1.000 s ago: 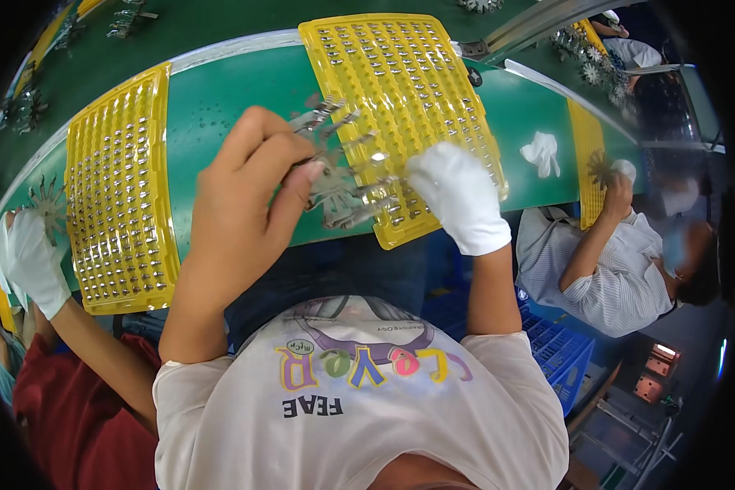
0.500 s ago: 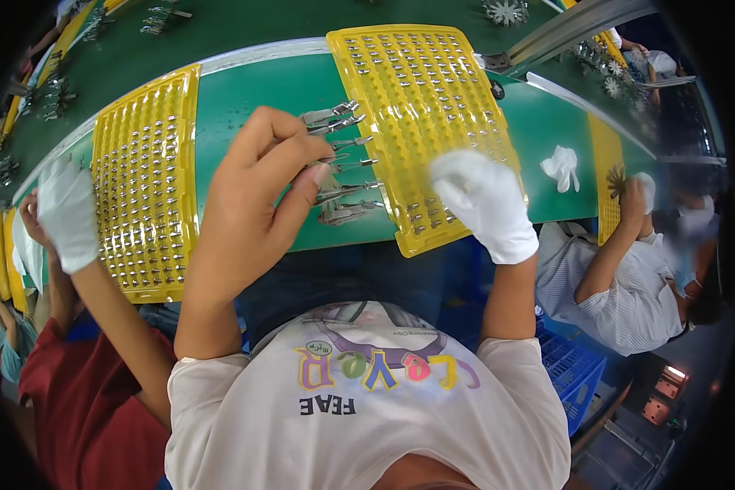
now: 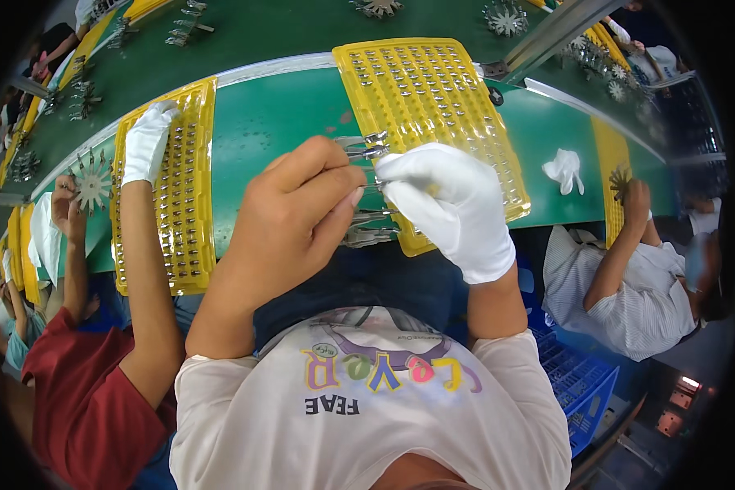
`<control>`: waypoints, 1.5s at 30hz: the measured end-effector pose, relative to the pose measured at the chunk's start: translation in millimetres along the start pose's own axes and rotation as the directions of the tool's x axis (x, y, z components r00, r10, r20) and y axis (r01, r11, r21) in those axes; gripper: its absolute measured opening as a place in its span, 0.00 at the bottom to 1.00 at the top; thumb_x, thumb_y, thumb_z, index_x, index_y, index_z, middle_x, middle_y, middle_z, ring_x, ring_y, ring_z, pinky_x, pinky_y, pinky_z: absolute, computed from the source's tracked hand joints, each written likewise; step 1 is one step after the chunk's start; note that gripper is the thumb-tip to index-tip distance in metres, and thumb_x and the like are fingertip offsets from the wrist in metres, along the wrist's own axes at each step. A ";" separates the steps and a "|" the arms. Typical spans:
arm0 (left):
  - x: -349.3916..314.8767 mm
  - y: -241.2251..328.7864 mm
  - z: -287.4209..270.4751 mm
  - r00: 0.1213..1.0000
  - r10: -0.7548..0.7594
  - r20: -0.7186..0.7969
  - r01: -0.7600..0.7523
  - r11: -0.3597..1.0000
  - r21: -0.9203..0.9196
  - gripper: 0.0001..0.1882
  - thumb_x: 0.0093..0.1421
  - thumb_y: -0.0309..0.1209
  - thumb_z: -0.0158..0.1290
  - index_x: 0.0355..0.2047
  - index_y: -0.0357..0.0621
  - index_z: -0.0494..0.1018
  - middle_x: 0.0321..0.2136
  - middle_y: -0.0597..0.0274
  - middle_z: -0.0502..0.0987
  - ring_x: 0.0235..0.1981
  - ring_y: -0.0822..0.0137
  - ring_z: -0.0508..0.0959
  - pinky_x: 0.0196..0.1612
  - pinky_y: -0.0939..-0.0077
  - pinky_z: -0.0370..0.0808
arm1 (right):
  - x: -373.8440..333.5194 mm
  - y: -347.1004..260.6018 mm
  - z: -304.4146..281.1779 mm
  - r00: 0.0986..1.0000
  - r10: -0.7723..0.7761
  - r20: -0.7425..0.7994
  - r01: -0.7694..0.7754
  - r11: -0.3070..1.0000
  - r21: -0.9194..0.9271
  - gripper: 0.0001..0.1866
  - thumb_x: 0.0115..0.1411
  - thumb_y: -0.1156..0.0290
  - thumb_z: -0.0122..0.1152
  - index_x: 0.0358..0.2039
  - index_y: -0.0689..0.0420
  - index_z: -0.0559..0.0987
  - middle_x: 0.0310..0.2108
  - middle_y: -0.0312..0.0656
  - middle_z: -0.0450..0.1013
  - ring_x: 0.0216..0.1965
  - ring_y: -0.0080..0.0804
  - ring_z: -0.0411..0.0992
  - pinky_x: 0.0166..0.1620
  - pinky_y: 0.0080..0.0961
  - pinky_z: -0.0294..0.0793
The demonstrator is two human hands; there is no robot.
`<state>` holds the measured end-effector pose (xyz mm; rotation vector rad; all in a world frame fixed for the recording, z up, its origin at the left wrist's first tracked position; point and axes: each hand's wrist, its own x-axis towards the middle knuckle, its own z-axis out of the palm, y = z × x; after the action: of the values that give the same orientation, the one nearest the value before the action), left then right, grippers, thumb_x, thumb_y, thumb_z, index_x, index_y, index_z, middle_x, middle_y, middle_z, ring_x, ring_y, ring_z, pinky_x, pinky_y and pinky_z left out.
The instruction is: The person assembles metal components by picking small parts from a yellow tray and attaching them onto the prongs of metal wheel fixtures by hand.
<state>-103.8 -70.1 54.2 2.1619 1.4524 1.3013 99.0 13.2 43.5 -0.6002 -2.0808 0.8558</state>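
My bare left hand [image 3: 290, 220] is closed on a metal clip rack [image 3: 373, 237], whose flat prongs fan out to the right past my fingers. Its centre is hidden behind the hand. Small shiny tips sit on the upper prongs. My right hand [image 3: 457, 208], in a white glove, has its fingers pinched at the end of a middle prong; whatever is between the fingertips is hidden. Under and behind that glove lies a yellow tray [image 3: 363, 80] with rows of small metal parts [image 3: 416, 55]; some pockets show no part.
To the left, a co-worker's gloved hand [image 3: 147, 143] reaches over another yellow tray [image 3: 207, 163], their other hand holding a star-shaped rack [image 3: 95, 181]. A crumpled white glove [image 3: 563, 170] lies right on the green table [image 3: 261, 122]. More racks [image 3: 506, 16] lie on the far dark green surface.
My right hand has moved left from over the tray to the rack's prongs. My left hand has shifted slightly right and down with the rack. The co-worker's gloved hand has moved onto their tray.
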 end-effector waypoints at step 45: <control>-13.8 -42.0 -12.2 0.964 -0.103 -0.245 0.127 0.988 0.085 0.03 0.61 0.21 0.61 0.35 0.34 0.80 0.50 0.51 0.73 0.36 0.65 0.77 0.40 0.73 0.73 | -74.4 66.9 -43.2 0.969 0.243 0.055 -0.153 0.755 -0.637 0.05 0.58 0.70 0.65 0.35 0.51 0.86 0.34 0.42 0.77 0.38 0.44 0.80 0.41 0.37 0.81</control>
<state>-141.3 -64.7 28.1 1.9984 1.7414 1.5213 184.9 24.4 -22.6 -1.1664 -2.4636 0.2785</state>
